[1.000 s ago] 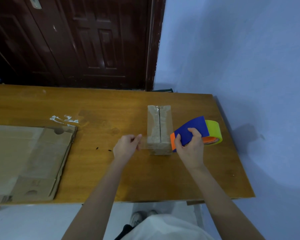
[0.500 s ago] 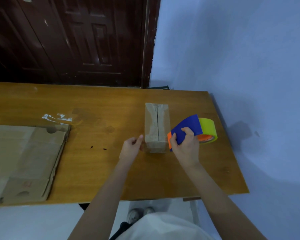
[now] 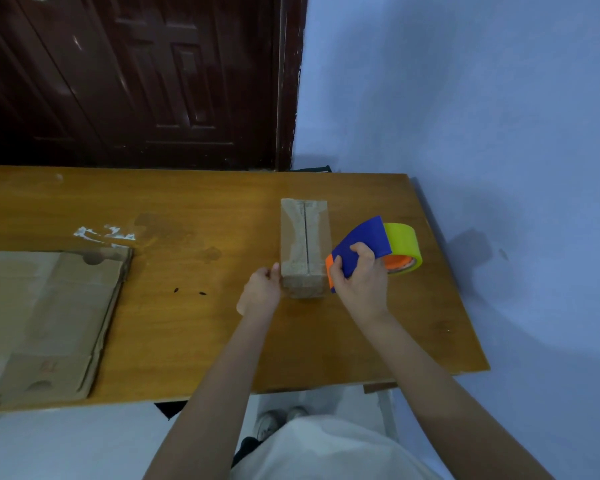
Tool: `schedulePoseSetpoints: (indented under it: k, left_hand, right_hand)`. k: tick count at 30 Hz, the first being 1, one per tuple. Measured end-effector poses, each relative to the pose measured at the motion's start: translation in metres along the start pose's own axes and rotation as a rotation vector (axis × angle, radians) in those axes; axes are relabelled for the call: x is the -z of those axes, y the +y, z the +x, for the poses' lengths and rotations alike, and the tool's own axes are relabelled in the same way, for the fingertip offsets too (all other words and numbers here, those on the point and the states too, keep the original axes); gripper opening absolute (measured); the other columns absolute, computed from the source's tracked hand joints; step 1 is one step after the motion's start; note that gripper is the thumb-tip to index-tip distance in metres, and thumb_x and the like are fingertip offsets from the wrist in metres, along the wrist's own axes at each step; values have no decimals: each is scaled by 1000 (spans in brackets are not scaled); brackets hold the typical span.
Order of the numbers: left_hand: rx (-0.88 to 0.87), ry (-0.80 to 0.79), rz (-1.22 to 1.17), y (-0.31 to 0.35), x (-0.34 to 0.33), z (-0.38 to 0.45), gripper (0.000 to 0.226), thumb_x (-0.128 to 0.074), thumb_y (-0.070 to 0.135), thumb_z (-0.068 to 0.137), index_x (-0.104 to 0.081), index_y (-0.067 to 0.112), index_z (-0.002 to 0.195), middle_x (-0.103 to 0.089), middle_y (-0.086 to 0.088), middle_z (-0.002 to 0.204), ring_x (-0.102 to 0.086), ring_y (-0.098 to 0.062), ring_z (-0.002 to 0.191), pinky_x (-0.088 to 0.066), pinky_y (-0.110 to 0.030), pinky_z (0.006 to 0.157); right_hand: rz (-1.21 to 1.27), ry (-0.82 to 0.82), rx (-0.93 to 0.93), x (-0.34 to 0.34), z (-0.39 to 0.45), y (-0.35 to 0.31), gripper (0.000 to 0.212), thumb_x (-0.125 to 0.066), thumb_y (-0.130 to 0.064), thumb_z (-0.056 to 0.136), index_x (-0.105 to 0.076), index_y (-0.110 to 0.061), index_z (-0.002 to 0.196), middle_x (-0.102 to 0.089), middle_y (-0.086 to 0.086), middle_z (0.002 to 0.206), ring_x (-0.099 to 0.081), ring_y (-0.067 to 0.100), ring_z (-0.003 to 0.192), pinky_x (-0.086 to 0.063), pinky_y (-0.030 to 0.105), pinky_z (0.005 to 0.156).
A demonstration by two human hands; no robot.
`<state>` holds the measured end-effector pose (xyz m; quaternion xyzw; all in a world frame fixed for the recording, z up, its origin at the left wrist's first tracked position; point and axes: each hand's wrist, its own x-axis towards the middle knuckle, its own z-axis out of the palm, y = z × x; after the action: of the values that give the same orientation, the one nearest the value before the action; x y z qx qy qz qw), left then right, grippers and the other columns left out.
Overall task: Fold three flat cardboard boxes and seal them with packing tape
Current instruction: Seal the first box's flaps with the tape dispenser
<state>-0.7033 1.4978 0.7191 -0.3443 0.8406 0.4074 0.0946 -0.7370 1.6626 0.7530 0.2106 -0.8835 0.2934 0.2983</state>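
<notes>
A small folded cardboard box (image 3: 304, 247) sits between both hands: left hand (image 3: 261, 292) pinches its 9 o'clock edge; right hand (image 3: 359, 277) grips a tape dispenser (image 3: 373, 249) at 3 o'clock.

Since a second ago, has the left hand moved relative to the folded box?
Yes. The left hand has closed in rightward until it touches the near-left corner of the small cardboard box.

Blue-and-orange tape dispenser (image 3: 361, 251), yellow-green tape roll (image 3: 404, 242), brown box (image 3: 303, 244).

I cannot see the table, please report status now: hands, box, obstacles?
Left hand at small box near-left corner. Right hand grips tape dispenser beside box. Flat cardboard far left, nothing blocking.
</notes>
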Motion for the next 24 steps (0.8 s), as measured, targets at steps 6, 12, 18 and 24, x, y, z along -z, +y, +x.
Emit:
schedulePoseSetpoints:
  k: [6, 12, 18, 24]
  left_hand:
    - [38, -48, 71, 7, 1, 3, 50, -24, 46, 102, -55, 11, 119, -63, -13, 103, -59, -29, 89, -45, -38, 76]
    - [101, -116, -133, 7, 2, 7, 45, -30, 43, 101, -53, 8, 117, -63, -16, 98, -62, -32, 94, -51, -47, 90]
    - [362, -288, -430, 6, 6, 4, 49, -40, 55, 94, -55, 9, 90, -56, -1, 66, -49, -11, 49, -37, -19, 38]
    - [440, -383, -596, -3, -6, -4, 59, -38, 64, 91, -58, 8, 91, -62, -3, 73, -56, -13, 57, -39, -22, 44]
  right_hand:
    - [21, -19, -16, 0, 2, -1, 25, -65, -7, 77, -58, 9, 95, -59, 22, 78, -58, 36, 65, -48, 39, 47]
    - [12, 0, 17, 4, 2, -3, 27, -66, -3, 75, -56, 11, 96, -59, 25, 80, -58, 39, 65, -50, 41, 47]
    - [72, 1, 3, 8, 1, -4, 40, -68, -1, 75, -44, -4, 107, -58, 25, 81, -58, 37, 67, -50, 39, 49]
    - [77, 2, 19, 9, 3, -5, 43, -67, -1, 76, -39, -8, 108, -58, 25, 81, -58, 37, 66, -48, 38, 48]
